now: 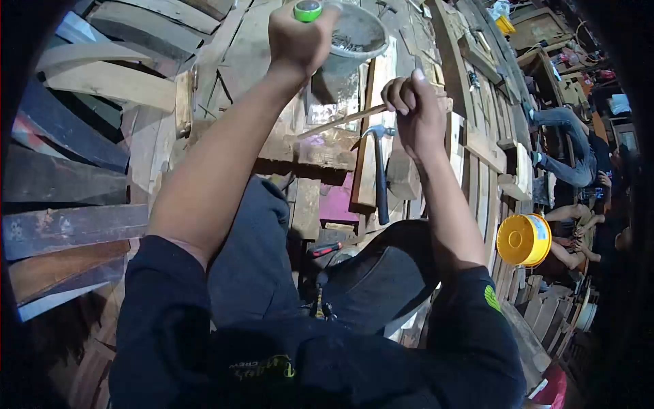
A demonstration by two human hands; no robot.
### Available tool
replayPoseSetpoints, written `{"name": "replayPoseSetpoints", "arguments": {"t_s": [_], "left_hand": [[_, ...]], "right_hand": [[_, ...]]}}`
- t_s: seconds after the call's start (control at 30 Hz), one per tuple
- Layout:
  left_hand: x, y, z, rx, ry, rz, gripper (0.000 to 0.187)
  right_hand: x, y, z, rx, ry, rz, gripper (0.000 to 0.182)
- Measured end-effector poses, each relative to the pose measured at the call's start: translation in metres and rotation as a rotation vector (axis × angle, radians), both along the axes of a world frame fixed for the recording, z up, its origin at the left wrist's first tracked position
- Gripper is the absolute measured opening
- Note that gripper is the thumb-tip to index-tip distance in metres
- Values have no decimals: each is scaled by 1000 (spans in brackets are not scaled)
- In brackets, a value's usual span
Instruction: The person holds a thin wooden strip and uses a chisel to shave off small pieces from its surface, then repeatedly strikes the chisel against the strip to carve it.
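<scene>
Wooden stick (340, 121) is being gripped in the closed right hand (415, 112) over the counter (327, 153), left hand (300, 37) clenching a green-capped tool (307, 9) (hammer (379, 174) lying unused, nothing joined yet).

Hammer (379, 170) lies on planks (327, 146), below the bowl (354, 37).

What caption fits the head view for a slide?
Left hand grips a green-capped object; right hand holds a thin wooden stick above a hammer.
</scene>
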State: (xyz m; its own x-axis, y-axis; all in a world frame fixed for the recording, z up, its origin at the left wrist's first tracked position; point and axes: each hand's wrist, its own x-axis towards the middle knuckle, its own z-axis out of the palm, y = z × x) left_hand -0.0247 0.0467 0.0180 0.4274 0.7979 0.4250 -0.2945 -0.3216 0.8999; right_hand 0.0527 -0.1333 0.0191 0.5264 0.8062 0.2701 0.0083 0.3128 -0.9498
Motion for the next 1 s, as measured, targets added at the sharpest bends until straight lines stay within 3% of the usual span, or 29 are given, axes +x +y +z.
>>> {"name": "replayPoseSetpoints", "arguments": {"t_s": [0.07, 0.2, 0.27, 0.3, 0.33, 0.4, 0.47, 0.53, 0.67, 0.87, 1.0], "left_hand": [[3, -5, 15, -147, -254, -73, 23], [-6, -2, 19, -378, -240, -268, 15], [-7, 2, 18, 898, -8, 425, 12], [-10, 0, 22, 1178, 85, 717, 12], [-12, -6, 25, 1175, 94, 720, 12], [-10, -19, 31, -148, -126, -43, 13], [-9, -19, 29, -105, -127, -14, 14], [-10, -17, 31, -131, -158, -147, 17], [-3, -20, 29, -169, -189, -68, 20], [0, -8, 18, -86, -168, -73, 19], [2, -8, 16, -125, -168, -93, 18]], "right_hand": [[2, -1, -14, -45, -33, -33, 50], [-6, -6, -9, -108, -202, -135, 53], [3, -7, -8, 42, -420, -109, 49], [2, -7, -7, 65, -409, -126, 49], [2, -8, -5, 88, -398, -143, 48], [2, -13, 2, 64, -462, -205, 48], [6, -13, 5, 129, -537, -290, 49], [9, -16, 7, 187, -428, -331, 51], [23, -21, 6, 217, -55, -319, 52], [52, -20, -12, 96, 473, -466, 33], [59, -20, -21, 65, 535, -474, 34]]}}
